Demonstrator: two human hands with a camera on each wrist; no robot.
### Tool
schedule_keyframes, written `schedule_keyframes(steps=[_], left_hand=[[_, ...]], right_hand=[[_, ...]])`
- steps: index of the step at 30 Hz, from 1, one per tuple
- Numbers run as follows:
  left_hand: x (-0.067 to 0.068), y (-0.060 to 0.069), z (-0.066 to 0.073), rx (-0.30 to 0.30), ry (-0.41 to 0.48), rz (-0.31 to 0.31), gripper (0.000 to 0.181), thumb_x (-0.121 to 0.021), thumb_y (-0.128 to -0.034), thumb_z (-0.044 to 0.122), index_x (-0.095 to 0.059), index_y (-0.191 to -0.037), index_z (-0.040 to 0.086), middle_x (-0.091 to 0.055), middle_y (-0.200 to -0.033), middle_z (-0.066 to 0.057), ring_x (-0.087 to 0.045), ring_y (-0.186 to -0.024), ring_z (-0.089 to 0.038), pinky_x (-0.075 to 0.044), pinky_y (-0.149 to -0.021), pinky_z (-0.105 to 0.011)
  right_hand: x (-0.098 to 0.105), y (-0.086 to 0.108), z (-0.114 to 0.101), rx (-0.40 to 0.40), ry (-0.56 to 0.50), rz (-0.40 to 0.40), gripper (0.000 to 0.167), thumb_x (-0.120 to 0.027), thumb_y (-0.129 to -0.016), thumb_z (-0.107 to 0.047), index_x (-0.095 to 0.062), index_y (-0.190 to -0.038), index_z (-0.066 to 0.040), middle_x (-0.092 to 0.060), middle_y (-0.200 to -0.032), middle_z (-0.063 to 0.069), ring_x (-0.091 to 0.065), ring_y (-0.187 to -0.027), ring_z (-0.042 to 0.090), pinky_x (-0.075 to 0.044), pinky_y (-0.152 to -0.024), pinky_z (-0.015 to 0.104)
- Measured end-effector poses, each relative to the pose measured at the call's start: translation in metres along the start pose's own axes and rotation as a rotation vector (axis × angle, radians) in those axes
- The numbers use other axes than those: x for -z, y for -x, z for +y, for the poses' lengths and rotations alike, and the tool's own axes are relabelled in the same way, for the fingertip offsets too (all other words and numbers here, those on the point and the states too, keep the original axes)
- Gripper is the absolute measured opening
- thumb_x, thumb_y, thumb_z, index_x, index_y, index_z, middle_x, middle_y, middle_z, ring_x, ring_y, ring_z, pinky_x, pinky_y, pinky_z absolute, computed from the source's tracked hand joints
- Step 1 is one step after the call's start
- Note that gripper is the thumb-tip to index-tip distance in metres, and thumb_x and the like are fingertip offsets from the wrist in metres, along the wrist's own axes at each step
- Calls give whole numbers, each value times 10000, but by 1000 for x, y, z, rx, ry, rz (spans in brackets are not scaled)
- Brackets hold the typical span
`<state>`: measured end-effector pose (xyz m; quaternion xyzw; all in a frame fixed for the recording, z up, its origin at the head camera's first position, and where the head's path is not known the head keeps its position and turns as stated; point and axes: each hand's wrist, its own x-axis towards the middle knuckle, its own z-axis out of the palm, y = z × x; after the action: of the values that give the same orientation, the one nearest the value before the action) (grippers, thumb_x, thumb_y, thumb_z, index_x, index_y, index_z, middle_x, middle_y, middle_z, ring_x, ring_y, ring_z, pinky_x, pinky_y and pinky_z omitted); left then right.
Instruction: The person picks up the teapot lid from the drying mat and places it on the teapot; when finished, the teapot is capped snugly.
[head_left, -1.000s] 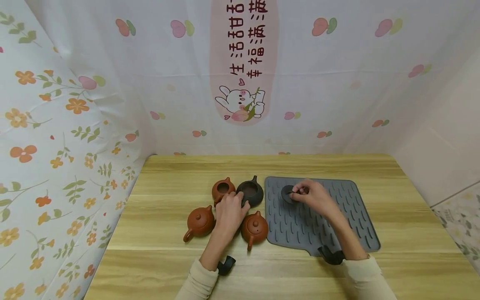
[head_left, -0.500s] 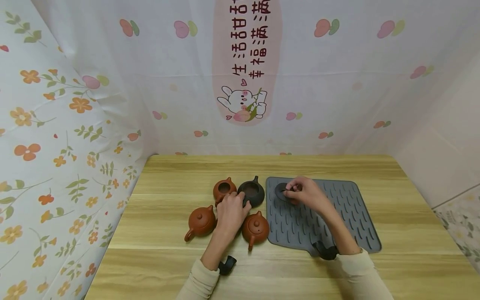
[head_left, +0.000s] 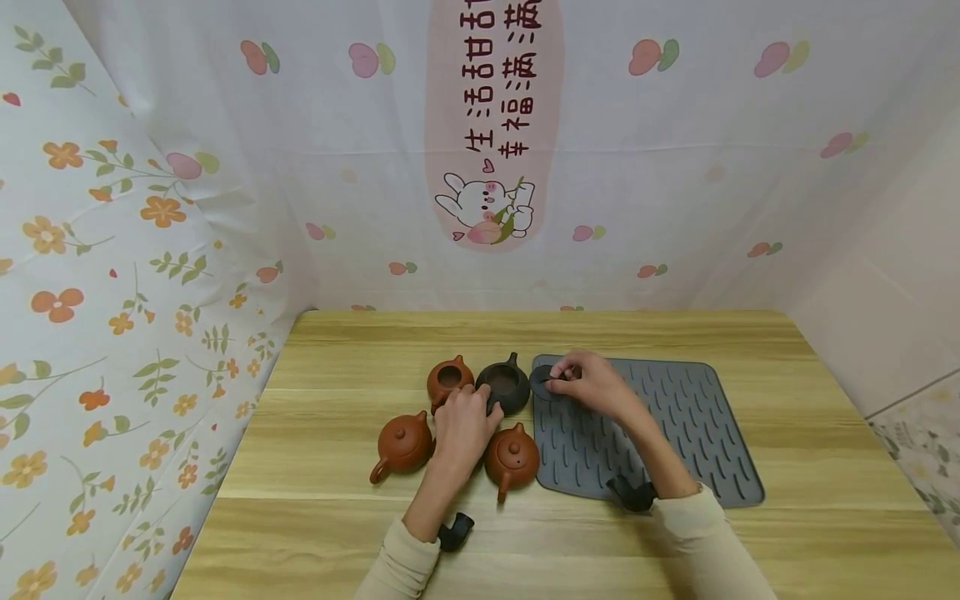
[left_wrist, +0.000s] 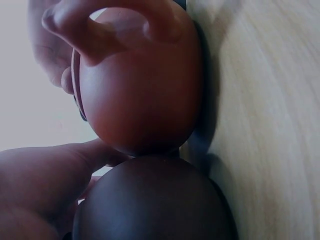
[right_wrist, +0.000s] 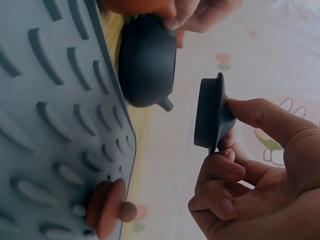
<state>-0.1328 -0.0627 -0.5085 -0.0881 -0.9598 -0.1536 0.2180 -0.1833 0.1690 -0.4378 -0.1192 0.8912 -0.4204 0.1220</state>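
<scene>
In the head view, my left hand (head_left: pixel 463 423) reaches to the near side of an open black teapot (head_left: pixel 513 402), thumb and fingers on it. The right wrist view shows these fingertips at the pot's end, its handle covered. My right hand (head_left: pixel 596 387) pinches a black teapot lid (right_wrist: pixel 209 112) between thumb and fingers, flat rim down, above the left edge of the grey mat (head_left: pixel 645 450). Lid and pot stand apart. Close by my left hand are an open terracotta teapot (head_left: pixel 437 385) and a lidded one (head_left: pixel 512 460).
Another lidded terracotta teapot (head_left: pixel 402 442) stands on the left. A terracotta lid (right_wrist: pixel 106 207) lies on the ridged mat in the right wrist view. A dark rounded body (left_wrist: pixel 150 200), partly out of frame, is beside the terracotta teapot in the left wrist view. Patterned cloth (head_left: pixel 360 192) hangs behind the table.
My right hand has carried the black lid leftward across the mat toward the open black teapot. The left hand keeps its place at the pot.
</scene>
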Motion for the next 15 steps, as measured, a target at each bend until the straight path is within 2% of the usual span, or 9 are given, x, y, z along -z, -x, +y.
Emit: schedule_keyframes(steps=[1, 4, 6, 8, 11, 15], left_hand=[[-4, 0, -2, -4, -9, 8, 183, -855, -911, 240, -817, -1012, 93, -690, -792, -92, -632, -681, -269, -521, -476, -438], [1, 0, 0, -3, -5, -3, 195, -872, -902, 240, -820, -1016, 92, -689, -792, -91, -635, -684, -267, -528, -481, -431], [-4, 0, -2, -2, -12, 3, 191, -860, -901, 242, -820, -1016, 96, -690, -793, -88, -635, -684, -265, -522, -474, -443], [3, -1, 1, 10, 1, -14, 198, -866, -906, 238, -822, -1029, 89, -697, -805, -96, -648, -702, -274, -546, -498, -450], [5, -2, 2, 25, 0, -38, 203, -867, -914, 240, -824, -1039, 86, -708, -820, -104, -663, -721, -285, -562, -518, -460], [16, -3, 7, 48, -12, -97, 213, -863, -941, 254, -831, -1072, 90, -728, -853, -108, -684, -755, -291, -588, -558, -440]], right_hand=[[-1, -1, -1, 1, -4, -3, 164, -802, -988, -152, -716, -1025, -17, -566, -960, 61, -508, -840, 218, -439, -761, 381], [-4, -5, -3, 10, -6, -8, 156, -800, -983, -145, -718, -1021, -19, -564, -957, 57, -507, -833, 217, -438, -756, 378], [-6, -8, -5, 16, -5, -16, 153, -795, -986, -149, -719, -1023, -22, -563, -955, 54, -508, -826, 215, -440, -754, 377], [-7, -11, -7, 20, -7, -25, 152, -790, -992, -151, -718, -1031, -23, -560, -955, 54, -507, -821, 218, -439, -751, 378], [-10, -14, -10, 25, -14, -41, 154, -783, -1000, -155, -720, -1042, -21, -564, -958, 58, -511, -821, 219, -443, -748, 376], [-15, -17, -13, 43, -21, -47, 137, -784, -991, -128, -728, -1034, -10, -576, -966, 68, -515, -822, 224, -448, -747, 370]])
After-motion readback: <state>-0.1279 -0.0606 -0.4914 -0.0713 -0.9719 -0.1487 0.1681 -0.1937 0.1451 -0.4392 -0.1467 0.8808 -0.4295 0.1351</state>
